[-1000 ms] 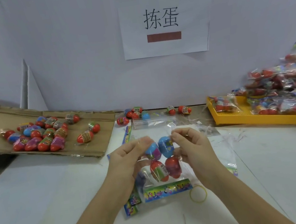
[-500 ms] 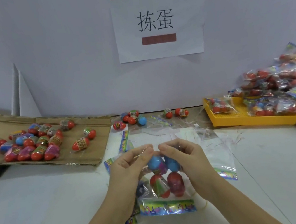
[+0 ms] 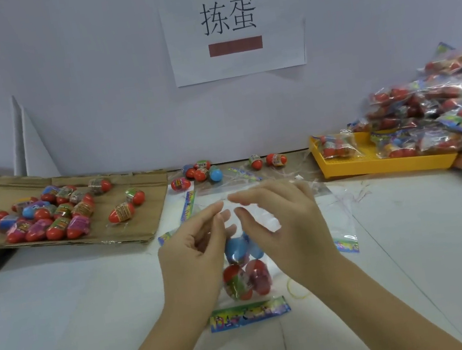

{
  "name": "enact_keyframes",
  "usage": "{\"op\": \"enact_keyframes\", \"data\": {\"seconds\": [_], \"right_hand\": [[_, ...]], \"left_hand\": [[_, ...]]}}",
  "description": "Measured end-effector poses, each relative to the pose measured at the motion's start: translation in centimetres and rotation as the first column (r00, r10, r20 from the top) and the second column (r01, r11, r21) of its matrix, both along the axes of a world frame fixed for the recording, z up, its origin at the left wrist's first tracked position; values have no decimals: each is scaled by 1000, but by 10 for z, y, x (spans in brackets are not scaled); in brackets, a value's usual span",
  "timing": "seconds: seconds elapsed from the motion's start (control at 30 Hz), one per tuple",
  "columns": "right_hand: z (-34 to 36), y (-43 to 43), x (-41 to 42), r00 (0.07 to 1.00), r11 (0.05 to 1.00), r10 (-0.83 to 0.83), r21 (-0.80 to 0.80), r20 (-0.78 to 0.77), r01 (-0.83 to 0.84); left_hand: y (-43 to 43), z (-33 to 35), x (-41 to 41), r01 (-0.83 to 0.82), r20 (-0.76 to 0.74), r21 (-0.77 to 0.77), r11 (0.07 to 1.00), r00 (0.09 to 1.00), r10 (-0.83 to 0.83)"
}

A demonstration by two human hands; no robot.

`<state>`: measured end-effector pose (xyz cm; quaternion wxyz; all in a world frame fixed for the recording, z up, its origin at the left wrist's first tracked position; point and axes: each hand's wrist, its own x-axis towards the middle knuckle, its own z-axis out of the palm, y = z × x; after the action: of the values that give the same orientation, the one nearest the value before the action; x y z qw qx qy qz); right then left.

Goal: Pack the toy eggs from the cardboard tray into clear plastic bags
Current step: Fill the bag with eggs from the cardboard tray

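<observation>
Head view: a clear bag (image 3: 250, 312) with 4 toy eggs (image 3: 241, 279) lies between our palms. Our left hand (image 3: 197, 258) and right hand (image 3: 289, 226) are half open, with curved fingertips nearly meeting above the bag's mouth. We cannot tell if they pinch the film. The cardboard tray (image 3: 146, 218) lies beyond the left hand. We should probably gather the mouth close above the eggs.

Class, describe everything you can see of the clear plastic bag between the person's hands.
The clear plastic bag is thin, glossy film with a multicoloured printed strip along its near edge. It holds four toy eggs, two blue above two red. It rests on the white table, mouth away, between the left hand and right hand; whether their fingertips pinch it is unclear.
</observation>
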<state>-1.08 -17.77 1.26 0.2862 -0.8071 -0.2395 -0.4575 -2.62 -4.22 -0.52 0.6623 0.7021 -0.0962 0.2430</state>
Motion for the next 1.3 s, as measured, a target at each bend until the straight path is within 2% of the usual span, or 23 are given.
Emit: {"op": "enact_keyframes", "data": {"seconds": [0.1,0.33,0.43,0.57,0.77,1.03,1.17,1.3], "right_hand": [[4,5,-4,998,996,-55,-64,18,57],[6,3,-4,991,990,-120,-70,61,124],[7,2,-3,990,991,-126,-41,68,129],[6,-1,0,987,985,-136,-98,90,145],[2,0,2,976,976,-168,-114,137,184],[-1,-2,5,975,979,-184,-67,121,193],[-3,-1,6,989,989,-145,1,35,145],[-1,-2,6,988,984,-119,124,-100,131]], "left_hand": [[-7,-2,-9,-99,105,176,979,991,82],[-6,-4,-10,-178,218,305,936,969,114],[-5,-3,-11,-178,225,335,925,969,105],[-4,-5,-8,-179,225,352,919,969,102],[-2,-6,-6,-203,302,371,906,949,89],[1,-4,-6,-159,296,437,885,955,26],[0,-4,-6,-168,266,379,910,962,67],[-5,-4,-7,-101,46,144,984,994,95]]}}
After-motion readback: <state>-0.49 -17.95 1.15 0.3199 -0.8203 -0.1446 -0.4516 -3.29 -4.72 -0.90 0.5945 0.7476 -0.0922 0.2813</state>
